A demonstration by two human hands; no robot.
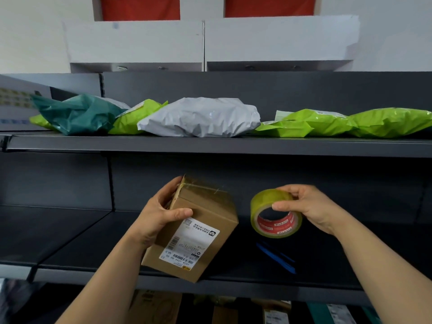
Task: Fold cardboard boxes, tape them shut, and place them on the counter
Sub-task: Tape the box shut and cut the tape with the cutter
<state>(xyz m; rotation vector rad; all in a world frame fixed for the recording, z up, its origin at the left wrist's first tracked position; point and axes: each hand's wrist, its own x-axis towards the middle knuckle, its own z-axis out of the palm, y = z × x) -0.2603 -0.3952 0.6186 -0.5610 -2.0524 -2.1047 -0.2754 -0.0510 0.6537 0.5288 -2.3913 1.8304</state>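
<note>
My left hand [161, 211] grips a small brown cardboard box [203, 220] by its upper left side, thumb across the front. The box is tilted, carries a white shipping label, and shows clear tape over its top end. Its lower corner hangs over the front edge of the dark shelf [93, 274]. To the right, my right hand [306, 206] pinches a roll of yellowish clear tape [275, 212] with a red core, held above the shelf and apart from the box.
A blue tool [277, 257] lies on the shelf under the tape roll. The upper shelf [210, 146] holds green, teal and grey mailer bags [201, 118]. More boxes [156, 307] sit on the level below.
</note>
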